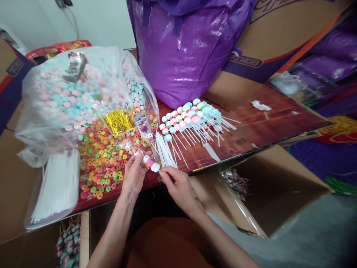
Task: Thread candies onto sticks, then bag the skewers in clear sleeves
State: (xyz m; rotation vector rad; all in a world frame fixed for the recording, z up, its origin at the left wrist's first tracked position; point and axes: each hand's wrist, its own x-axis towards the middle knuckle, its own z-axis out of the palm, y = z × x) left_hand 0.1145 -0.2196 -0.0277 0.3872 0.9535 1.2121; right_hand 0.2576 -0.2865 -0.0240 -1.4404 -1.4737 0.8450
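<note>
Near the table's front edge, my left hand (135,172) is closed around a clear printed candy wrapper (128,144). A marshmallow skewer (152,163) with pink, white and blue pieces lies partly inside it, its blue end pointing right. My right hand (178,184) pinches at that end, where the stick is mostly hidden by my fingers. Just beyond my hands lie loose white sticks (164,150) and a stack of printed wrappers (143,125). Several finished-looking marshmallow skewers (189,117) rest in rows to the right, sticks toward me.
Ring gummies (103,160) spread across the left of the table, beside a tray of gold twist ties (118,122). A big clear bag of marshmallows (75,98) stands behind. White sticks (57,182) fill a tray at left. A purple bag (184,56) and open carton (279,186) are also here.
</note>
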